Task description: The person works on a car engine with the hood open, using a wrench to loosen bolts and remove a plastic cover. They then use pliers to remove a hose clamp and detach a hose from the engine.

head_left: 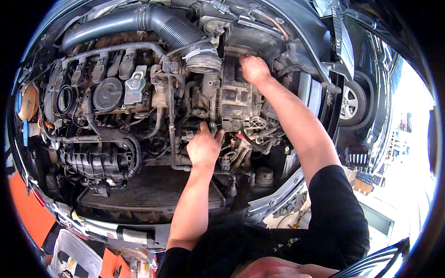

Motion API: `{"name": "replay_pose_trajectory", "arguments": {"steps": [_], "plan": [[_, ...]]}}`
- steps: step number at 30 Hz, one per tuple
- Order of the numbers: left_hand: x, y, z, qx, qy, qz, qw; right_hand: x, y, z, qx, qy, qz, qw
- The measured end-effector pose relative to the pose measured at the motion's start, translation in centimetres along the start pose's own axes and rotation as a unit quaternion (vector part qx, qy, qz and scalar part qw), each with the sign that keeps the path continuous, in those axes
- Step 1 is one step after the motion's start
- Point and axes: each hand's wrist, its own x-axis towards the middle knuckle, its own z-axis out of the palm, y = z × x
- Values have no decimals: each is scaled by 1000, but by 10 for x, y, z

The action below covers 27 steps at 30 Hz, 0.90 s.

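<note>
One dusty ribbed tray beside corrugated hose, between right hand, fingers curled, grip too hidden to tell, and left hand, thumb and forefinger spread: perhaps liable, if tugged unevenly, to snag wiring.

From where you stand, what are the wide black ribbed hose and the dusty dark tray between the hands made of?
The wide black ribbed hose: probably rubber or flexible plastic, semi-gloss, by its sheen and folds. The dusty dark tray: likely moulded plastic, matt, by its ribs and square recesses, though grime hides much.
</note>
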Motion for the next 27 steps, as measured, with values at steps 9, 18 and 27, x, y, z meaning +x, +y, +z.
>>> {"name": "replay_pose_trajectory", "arguments": {"steps": [9,18,27], "plan": [[12,-7,26,2,57,2,998,-3,-4,2,-19,-17,-7,1000],[14,-10,35,-22,76,14,997,0,12,9,-21,-1,-54,998],[14,-7,31,-34,62,0,997,-4,-6,-3,-45,-21,-14,999]]}}
